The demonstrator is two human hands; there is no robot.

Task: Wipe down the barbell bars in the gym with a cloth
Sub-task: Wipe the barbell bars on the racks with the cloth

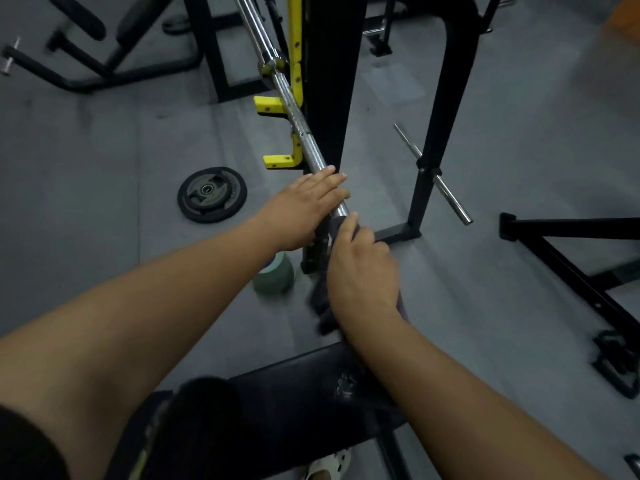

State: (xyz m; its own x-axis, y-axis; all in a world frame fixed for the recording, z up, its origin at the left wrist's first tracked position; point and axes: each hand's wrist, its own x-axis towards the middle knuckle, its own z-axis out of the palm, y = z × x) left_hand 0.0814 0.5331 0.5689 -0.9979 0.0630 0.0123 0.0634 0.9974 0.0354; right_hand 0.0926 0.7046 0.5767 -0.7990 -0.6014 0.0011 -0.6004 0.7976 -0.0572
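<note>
Barbell [304,140] by yellow hooks [270,105], L grip [304,206] spread flat on it, R grip [360,268] curled round dark cloth [322,306]

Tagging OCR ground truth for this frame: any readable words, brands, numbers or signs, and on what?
No text is legible.
weight plate: raised lettering near its rim, too blurred to read.
bench pad: pale mark, too blurred to tell if it is text.
barbell bar, cloth: no markings show.
</note>
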